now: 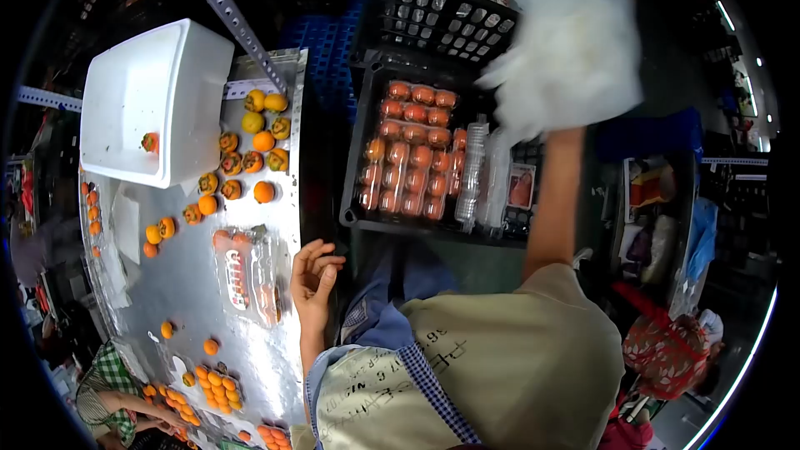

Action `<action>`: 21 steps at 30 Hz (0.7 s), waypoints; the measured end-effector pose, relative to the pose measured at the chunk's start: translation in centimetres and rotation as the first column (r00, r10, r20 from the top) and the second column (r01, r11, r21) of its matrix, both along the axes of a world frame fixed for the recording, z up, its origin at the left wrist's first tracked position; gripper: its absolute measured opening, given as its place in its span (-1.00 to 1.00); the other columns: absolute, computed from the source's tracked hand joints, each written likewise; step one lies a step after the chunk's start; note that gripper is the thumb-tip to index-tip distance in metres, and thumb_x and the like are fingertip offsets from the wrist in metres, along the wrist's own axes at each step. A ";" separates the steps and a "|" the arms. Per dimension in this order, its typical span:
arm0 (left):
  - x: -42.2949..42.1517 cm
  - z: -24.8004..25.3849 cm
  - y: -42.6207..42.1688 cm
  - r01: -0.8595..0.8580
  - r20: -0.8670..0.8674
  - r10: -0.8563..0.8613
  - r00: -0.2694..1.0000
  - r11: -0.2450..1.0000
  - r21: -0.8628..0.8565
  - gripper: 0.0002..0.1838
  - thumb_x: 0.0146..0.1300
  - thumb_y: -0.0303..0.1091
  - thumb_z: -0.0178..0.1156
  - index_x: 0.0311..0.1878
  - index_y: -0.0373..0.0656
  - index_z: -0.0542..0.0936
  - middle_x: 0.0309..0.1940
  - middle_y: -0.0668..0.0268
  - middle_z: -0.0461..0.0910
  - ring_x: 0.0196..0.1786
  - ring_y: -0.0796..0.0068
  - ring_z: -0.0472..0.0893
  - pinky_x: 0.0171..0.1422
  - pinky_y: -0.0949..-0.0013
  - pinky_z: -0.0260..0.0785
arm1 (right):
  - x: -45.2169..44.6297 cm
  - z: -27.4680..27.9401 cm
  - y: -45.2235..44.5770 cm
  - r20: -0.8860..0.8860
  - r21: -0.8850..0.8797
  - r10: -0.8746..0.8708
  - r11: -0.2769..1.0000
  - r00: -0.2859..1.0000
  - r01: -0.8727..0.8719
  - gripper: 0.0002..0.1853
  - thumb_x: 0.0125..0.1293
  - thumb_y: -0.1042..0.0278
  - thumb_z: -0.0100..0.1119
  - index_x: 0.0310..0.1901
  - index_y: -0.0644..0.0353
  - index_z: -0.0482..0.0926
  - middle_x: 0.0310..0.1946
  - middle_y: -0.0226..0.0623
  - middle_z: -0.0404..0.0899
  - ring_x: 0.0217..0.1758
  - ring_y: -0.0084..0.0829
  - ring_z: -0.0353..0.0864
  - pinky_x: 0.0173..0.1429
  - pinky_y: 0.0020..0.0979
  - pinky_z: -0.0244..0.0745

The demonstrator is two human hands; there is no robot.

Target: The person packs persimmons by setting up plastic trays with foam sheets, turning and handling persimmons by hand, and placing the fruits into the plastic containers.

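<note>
My right arm (552,200) reaches forward. A white, cloudy plastic bag (571,50), blurred by motion, hangs at its end and covers the hand and fingers. Beside and below the bag stands a black crate (354,175) holding clear packs of orange-red fruit (417,137). Stacked clear plastic trays (473,171) stand on edge to the right of the packs. My left hand (312,279) is at the metal table's right edge, its fingers loosely bent and apart, holding nothing. Nearest to it on the table lies a clear labelled pack of fruit (250,275).
Loose persimmons (263,142) lie on the metal table (179,283). A white foam box (158,117) rests tilted at the back with one fruit inside. Another black crate (442,17) holds clear containers. A co-worker in green check (108,375) handles fruit at lower left.
</note>
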State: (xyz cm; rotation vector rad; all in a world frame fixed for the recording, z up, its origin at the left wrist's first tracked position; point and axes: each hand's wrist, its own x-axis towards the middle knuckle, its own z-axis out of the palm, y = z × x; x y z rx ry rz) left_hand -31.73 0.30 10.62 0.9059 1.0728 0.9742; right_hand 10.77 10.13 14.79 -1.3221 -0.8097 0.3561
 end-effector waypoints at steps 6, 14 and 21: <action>1.2 -1.0 1.8 0.018 -0.119 -0.028 0.992 0.996 -0.084 -0.73 0.23 -0.51 0.14 0.00 -0.28 0.46 -0.17 0.27 0.57 -0.17 0.51 0.56 0.00 0.48 0.39 | 11.2 8.0 6.3 0.501 0.328 -0.395 0.910 0.770 0.253 -0.52 0.00 0.37 0.35 -0.04 0.40 0.49 0.00 -0.18 0.52 -0.03 -0.43 0.51 0.05 -0.38 0.40; 2.7 -1.6 3.9 -0.057 -0.197 0.028 0.980 0.988 -0.142 -0.80 0.24 -0.54 0.13 -0.07 -0.29 0.48 -0.25 0.31 0.57 -0.23 0.57 0.54 -0.05 0.53 0.37 | 21.7 0.3 18.8 0.837 -0.366 -0.035 0.706 0.546 0.607 -0.10 -0.21 -0.03 0.36 0.24 -0.01 0.21 0.04 -0.01 0.46 0.08 0.02 0.46 0.14 -0.09 0.36; 4.1 -2.4 5.2 -0.096 -0.241 0.040 0.970 0.970 -0.225 -0.84 0.25 -0.50 0.13 -0.10 -0.27 0.49 -0.26 0.34 0.57 -0.25 0.61 0.52 -0.06 0.56 0.35 | 26.9 -10.0 22.9 0.624 -0.734 0.520 0.135 0.583 0.665 -0.04 -0.10 -0.21 0.26 0.27 0.19 0.14 0.26 0.04 0.20 0.25 0.09 0.29 0.28 -0.09 0.25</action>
